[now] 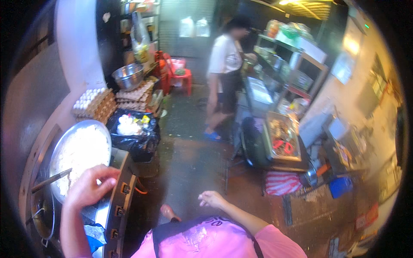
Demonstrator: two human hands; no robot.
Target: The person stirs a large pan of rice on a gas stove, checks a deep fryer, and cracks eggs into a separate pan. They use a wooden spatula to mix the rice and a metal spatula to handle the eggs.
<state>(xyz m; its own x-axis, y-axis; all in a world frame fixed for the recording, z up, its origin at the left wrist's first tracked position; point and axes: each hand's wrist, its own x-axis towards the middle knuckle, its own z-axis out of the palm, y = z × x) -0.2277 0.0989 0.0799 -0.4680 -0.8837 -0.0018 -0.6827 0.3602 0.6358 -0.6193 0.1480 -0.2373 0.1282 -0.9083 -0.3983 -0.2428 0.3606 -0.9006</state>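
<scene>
My left hand (93,185) hovers over the front edge of a gas stove (121,193), thumb and fingers apart, holding nothing that I can see. Beside it on the stove is a wide round metal pan (106,133) filled with white food (87,148), overexposed and perhaps rice. A utensil with a wooden handle (51,181) leans across the pan's rim. My right hand (211,199) hangs in front of my pink shirt, its fingers loosely curled and apart, touching nothing. Below my left forearm lies a blue and white cloth or packet (95,237).
Stacked egg trays (95,103), a steel bowl (128,77) and a black plastic bag (134,142) stand beyond the stove. Another person (226,64) stands at a counter ahead. At right, a steel tray (284,137) holds food and red-handled tools. Red plastic chairs (180,75) stand at the back.
</scene>
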